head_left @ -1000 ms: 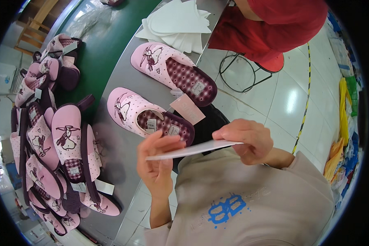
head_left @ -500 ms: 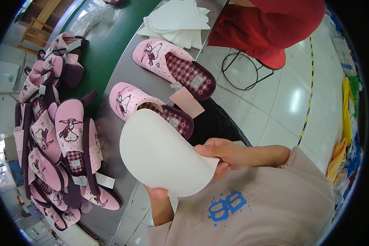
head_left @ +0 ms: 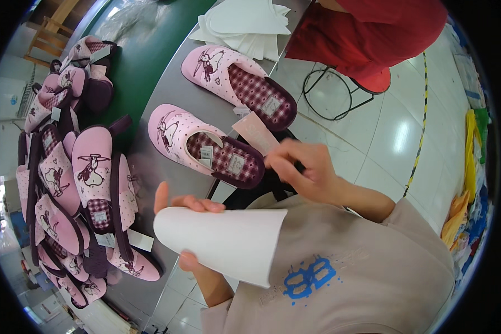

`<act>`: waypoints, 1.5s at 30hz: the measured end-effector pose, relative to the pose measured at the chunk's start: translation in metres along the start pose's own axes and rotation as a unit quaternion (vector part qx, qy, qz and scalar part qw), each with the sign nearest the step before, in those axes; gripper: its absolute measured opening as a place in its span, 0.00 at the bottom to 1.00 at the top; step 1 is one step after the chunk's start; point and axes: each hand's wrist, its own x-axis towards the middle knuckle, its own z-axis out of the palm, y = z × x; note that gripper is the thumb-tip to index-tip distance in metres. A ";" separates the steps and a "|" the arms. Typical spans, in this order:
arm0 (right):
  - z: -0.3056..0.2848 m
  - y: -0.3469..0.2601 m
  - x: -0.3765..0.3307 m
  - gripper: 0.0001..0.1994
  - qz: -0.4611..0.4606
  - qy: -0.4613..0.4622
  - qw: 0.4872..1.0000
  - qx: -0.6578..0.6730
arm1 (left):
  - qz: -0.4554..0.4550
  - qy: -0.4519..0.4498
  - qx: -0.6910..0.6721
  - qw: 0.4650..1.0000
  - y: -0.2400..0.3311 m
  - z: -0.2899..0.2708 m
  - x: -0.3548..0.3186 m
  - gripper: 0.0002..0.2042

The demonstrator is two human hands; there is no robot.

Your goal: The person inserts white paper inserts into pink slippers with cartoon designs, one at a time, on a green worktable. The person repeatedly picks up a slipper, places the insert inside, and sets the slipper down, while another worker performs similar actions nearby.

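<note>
My left hand (head_left: 192, 203) holds a white curved sheet (head_left: 222, 239), with fingers along its upper edge and the thumb at its lower edge; the sheet is bent into a rounded shell. The bent fingers of my right hand (head_left: 306, 167) are at the heel of the nearer pink slipper (head_left: 178, 136), pinching its dark rim. This slipper has a dotted upper with a cartoon figure and a plaid insole with small white labels inside. Behind it lies a matching slipper (head_left: 222, 69). A pink hang tag (head_left: 256, 132) lies between the two, partly behind my right hand.
Several matching slippers (head_left: 94, 156) are piled at the left on the grey table (head_left: 145, 183). Flat white sheets (head_left: 242, 25) are stacked at the far edge. A person in red (head_left: 367, 33) sits on a stool (head_left: 328, 92) at the upper right. Coloured bags (head_left: 470, 150) line the right side.
My right hand has let go of the white sheet and moved up to the nearer slipper's heel. The sheet, now in my left hand only, has dropped lower and is curled more tightly.
</note>
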 end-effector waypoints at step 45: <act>-0.018 -0.010 0.026 0.17 -0.184 -0.087 0.978 -0.051 | 0.049 0.008 0.064 0.997 -0.021 -0.008 0.011 0.47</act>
